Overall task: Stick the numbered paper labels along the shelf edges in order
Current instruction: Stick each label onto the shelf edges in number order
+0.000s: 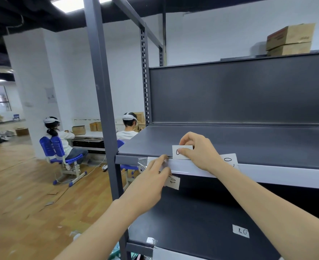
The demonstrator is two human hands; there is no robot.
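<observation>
White label (183, 156) stands upright at the shelf edge (267, 174), second label (230, 160) just right, third label (174, 182) hanging just below

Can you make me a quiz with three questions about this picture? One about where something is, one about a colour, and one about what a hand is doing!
1. Where does the loose label lie?
A. On the wooden floor
B. On the lower shelf
C. On top of the cardboard boxes

2. What colour are the chairs in the background?
A. Blue
B. Red
C. Green

3. What is the right hand doing?
A. Hanging empty at the person's side
B. Resting flat on the floor
C. Pinching a paper label at the shelf edge

Answers:
1 B, because the loose label lies flat on the dark lower shelf, below both arms.
2 A, because the seats and backs are plainly blue.
3 C, because the thumb and fingers pinch the white paper label right at the front edge of the shelf.
</observation>
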